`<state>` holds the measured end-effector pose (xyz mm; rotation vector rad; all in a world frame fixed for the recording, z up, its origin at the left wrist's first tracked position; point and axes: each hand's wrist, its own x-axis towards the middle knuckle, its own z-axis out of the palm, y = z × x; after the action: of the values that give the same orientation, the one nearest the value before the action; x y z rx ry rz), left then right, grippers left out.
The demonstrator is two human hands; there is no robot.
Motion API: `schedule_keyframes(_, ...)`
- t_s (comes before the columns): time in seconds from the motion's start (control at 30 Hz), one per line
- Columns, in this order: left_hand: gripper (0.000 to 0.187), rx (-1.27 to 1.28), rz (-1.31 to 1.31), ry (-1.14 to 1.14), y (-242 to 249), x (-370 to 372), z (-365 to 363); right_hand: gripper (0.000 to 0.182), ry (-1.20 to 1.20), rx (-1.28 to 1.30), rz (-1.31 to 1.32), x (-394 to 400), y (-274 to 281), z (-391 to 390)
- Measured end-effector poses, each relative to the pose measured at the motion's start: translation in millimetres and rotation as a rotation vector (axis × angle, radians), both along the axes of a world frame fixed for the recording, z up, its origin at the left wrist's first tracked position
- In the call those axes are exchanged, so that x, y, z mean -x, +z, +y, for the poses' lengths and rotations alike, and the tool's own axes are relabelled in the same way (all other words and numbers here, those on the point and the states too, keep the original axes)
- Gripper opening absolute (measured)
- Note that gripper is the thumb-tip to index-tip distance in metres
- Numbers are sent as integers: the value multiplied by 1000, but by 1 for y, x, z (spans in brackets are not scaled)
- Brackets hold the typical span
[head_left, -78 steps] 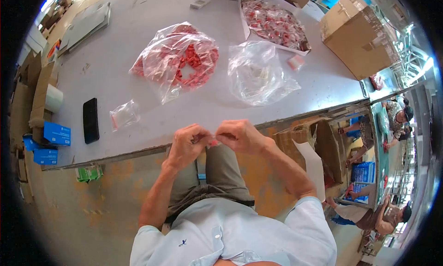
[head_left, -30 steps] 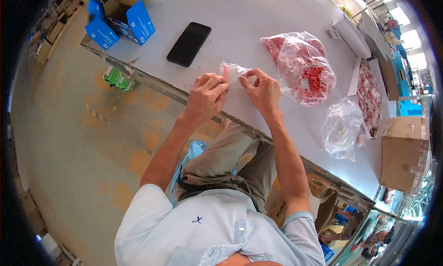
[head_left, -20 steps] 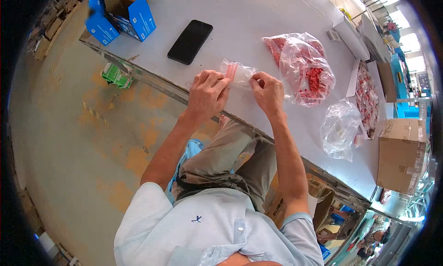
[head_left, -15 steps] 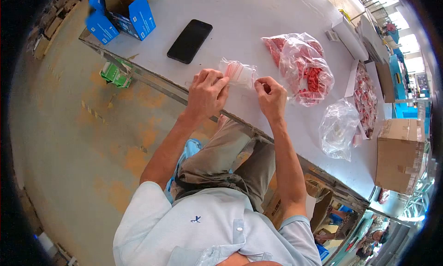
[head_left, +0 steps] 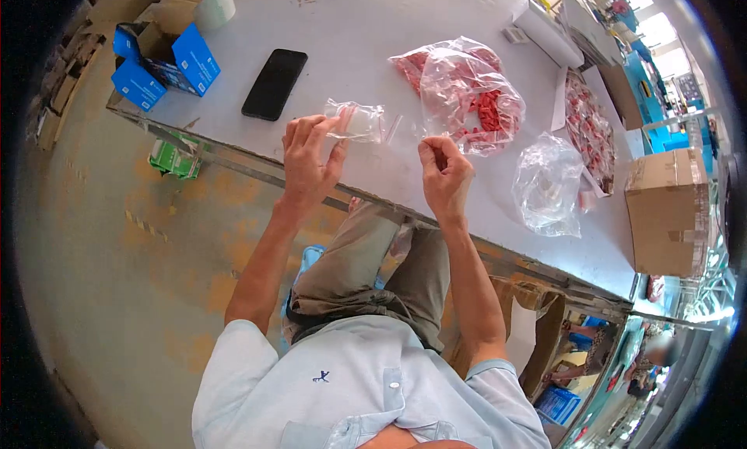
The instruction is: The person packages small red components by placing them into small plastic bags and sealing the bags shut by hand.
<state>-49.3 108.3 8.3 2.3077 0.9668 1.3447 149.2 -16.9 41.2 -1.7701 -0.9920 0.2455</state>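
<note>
A stack of small clear zip bags point(head_left: 359, 122) with red stripes lies near the table's front edge. The bent fingers of my left hand point(head_left: 308, 157) touch its left end, with the thumb apart from them. To the right, my right hand point(head_left: 447, 173) is closed in a pinch, thumb against forefinger. A single clear zip bag point(head_left: 394, 128) with a red stripe shows between the stack and that pinch; its clear film is faint and seems to reach my fingertips. Beyond my right hand lies a large clear bag of small red pieces point(head_left: 486, 99).
A black phone point(head_left: 274, 85) lies behind my left hand. An open blue box point(head_left: 175, 68) stands at the left table corner. To the right are a crumpled clear bag point(head_left: 548, 180), an open box of red packets point(head_left: 587, 126) and a cardboard carton point(head_left: 668, 212).
My right hand has drawn away from the stack, and a single red-striped bag now shows apart from it. My left fingers have spread a little. The whole view has shifted.
</note>
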Motion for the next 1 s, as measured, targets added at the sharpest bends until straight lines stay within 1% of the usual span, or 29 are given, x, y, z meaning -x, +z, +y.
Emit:
schedule_keyframes(0.03,30,-2,2,-9,7,-4,-5,7,13,-28,12,1,2,-4)
schedule_keyframes(0.1,25,223,-200,-143,21,-19,-21,7,30,-45,-19,4,4,-15)
schedule_keyframes(0.13,25,227,-196,-153,26,-24,-27,6,55,-63,-54,5,5,-19)
schedule_keyframes(0.2,18,668,-245,-347,32,-35,-41,6,62,-74,-19,9,6,-28)
schedule_keyframes(0.23,18,674,-235,-377,26,-39,-47,6,78,-91,9,10,5,-33)
schedule_keyframes(0.27,15,714,-292,-381,16,-43,-52,6,42,-91,4,11,5,-38)
schedule_keyframes(0.3,13,755,-350,-385,10,-47,-56,6,59,-97,2,12,4,-42)
schedule_keyframes(0.33,13,762,-343,-419,9,-49,-60,5,79,-101,0,11,4,-46)
schedule_keyframes(0.4,8,1025,-429,-385,8,-51,-68,5,56,-94,0,9,-1,-53)
schedule_keyframes(0.57,9,1108,-448,-401,10,-57,-78,6,60,-82,40,3,-6,-68)
schedule_keyframes(0.63,11,1146,-355,-409,15,-62,-79,8,-52,-57,122,1,-1,-75)
schedule_keyframes(0.67,11,1138,-350,-395,17,-64,-80,8,-42,-64,132,0,-1,-77)
schedule_keyframes(0.73,11,1130,-367,-495,19,-71,-83,13,25,-83,216,-4,0,-84)
schedule_keyframes(0.77,11,1130,-360,-497,19,-74,-85,18,51,-79,271,-5,1,-85)
schedule_keyframes(0.8,12,1122,-357,-520,21,-77,-86,18,44,-82,273,-6,2,-86)
schedule_keyframes(0.87,12,1114,-348,-547,24,-83,-92,23,91,-78,371,-8,3,-86)
schedule_keyframes(0.97,13,1056,-248,-542,27,-88,-98,25,107,-38,405,-16,4,-87)
schedule_keyframes(1.0,12,1029,-213,-551,27,-89,-99,26,115,16,422,-19,6,-88)
